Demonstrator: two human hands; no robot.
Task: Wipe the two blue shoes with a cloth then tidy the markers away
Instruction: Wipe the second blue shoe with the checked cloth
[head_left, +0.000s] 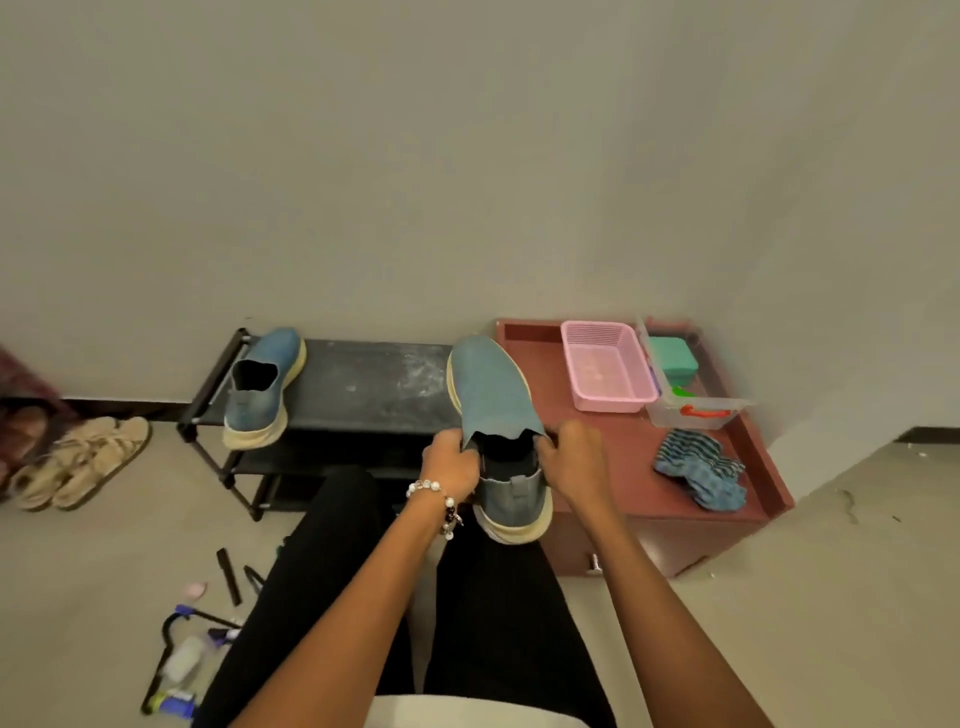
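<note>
Blue shoe (493, 410), gripped by both hands (511, 460)

Grey wall (467, 156), pale floor (831, 597), black rack (363, 384), red cabinet (639, 447)

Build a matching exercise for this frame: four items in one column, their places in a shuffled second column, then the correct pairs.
Items:
1. striped cloth
2. pink basket
3. held blue shoe
4. other blue shoe

Places:
A. left end of the black rack
B. gripped by left hand and right hand
C. near end of the red cabinet top
D. far end of the cabinet top, beside the clear box

Pairs: 1-C, 2-D, 3-B, 4-A
</note>
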